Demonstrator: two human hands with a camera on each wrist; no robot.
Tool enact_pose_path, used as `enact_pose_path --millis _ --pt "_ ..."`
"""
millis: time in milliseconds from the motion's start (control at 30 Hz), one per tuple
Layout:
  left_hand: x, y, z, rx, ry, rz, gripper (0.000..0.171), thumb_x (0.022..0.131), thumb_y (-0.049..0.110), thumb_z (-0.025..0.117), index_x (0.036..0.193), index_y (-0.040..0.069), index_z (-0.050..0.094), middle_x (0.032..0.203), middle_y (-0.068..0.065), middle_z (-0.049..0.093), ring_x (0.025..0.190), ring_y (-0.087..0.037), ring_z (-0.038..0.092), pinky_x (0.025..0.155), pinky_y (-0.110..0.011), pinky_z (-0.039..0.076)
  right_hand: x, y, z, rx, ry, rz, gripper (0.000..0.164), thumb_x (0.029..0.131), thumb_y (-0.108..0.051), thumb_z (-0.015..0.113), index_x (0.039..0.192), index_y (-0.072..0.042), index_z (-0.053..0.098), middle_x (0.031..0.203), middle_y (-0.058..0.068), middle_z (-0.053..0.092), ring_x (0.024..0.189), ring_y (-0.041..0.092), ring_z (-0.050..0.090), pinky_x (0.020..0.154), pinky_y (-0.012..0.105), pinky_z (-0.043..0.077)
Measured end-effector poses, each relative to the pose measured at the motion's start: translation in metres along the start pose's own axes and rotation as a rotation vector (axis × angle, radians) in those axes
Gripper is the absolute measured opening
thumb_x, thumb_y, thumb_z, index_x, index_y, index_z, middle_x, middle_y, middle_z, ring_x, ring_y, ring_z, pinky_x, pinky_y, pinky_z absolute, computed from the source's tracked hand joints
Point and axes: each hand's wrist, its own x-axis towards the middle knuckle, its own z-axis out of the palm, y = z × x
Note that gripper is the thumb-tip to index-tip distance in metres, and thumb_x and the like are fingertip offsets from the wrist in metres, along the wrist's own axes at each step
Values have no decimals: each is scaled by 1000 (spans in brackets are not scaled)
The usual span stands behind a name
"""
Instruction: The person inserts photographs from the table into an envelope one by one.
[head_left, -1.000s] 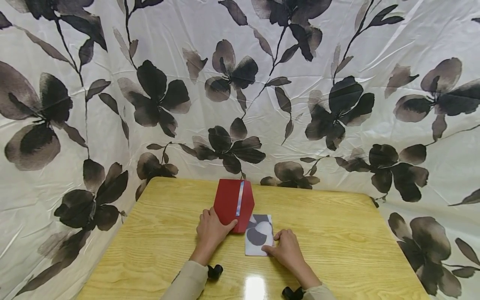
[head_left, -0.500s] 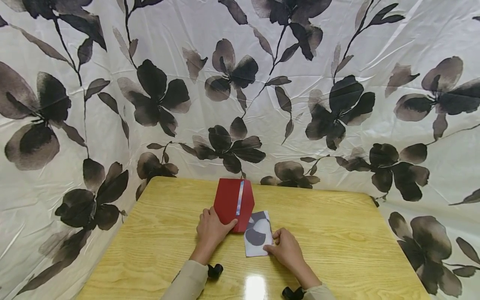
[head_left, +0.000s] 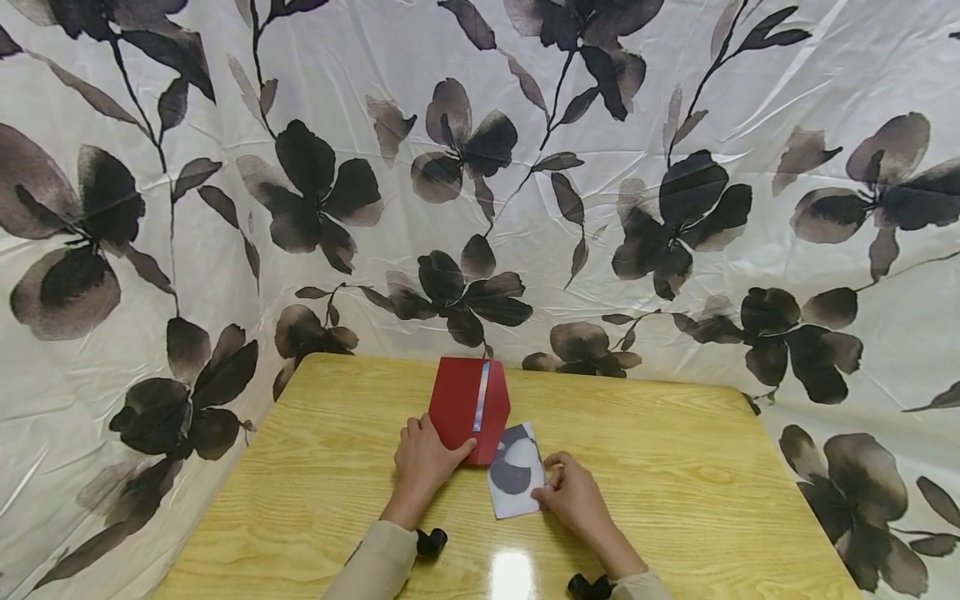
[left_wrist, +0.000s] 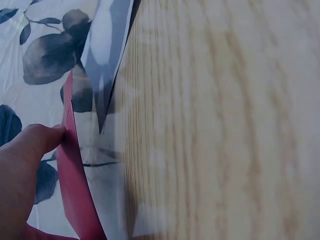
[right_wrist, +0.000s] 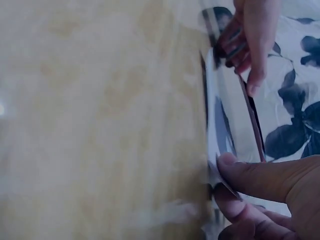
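Note:
A red envelope (head_left: 459, 400), its pointed flap opened to the right and a shiny pale strip (head_left: 482, 396) along the fold, is at the middle of the table. My left hand (head_left: 423, 458) grips its near end, thumb on top, as the left wrist view shows with the thumb (left_wrist: 37, 140) against the red paper (left_wrist: 75, 175). Beside it, my right hand (head_left: 576, 496) pinches a white card (head_left: 513, 479) with a grey floral print by its lower right edge. In the right wrist view the thumb (right_wrist: 250, 176) lies over the card (right_wrist: 216, 115). The card's upper left edge meets the flap's edge.
The yellow wood-grain table (head_left: 675, 467) runs back to a hanging white cloth (head_left: 570, 250) printed with dark flowers. Small black devices sit at both wrists, one (head_left: 431, 543) by the left sleeve, the other (head_left: 588, 586) by the right.
The card has turned slightly anticlockwise, its top leaning left and its bottom edge shifting toward me. My right hand has edged right with it. The left hand and envelope hold still.

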Motion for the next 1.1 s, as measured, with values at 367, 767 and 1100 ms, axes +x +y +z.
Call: enact_pose_path --millis 367,767,1100 --pt "0 -1 1 -5 6 11 99 78 63 87 138 -9 53 115 -21 54 102 -34 55 78 -52 57 11 8 -20 172 -6 129 26 92 -7 82 114 1 70 73 2 72 59 12 55 52 25 40" --pt "-2 0 0 -2 6 12 102 78 66 86 139 -9 53 117 -23 55 103 -35 55 78 -54 57 26 11 -41 288 118 133 27 95 -8 81 118 2 70 76 9 77 58 11 54 51 24 36" --pt "-2 1 0 10 7 10 102 78 66 86 139 -9 52 117 -22 55 104 -35 55 78 -53 58 45 5 -39 336 232 78 28 94 -7 82 119 3 71 76 10 77 63 13 58 56 24 40"
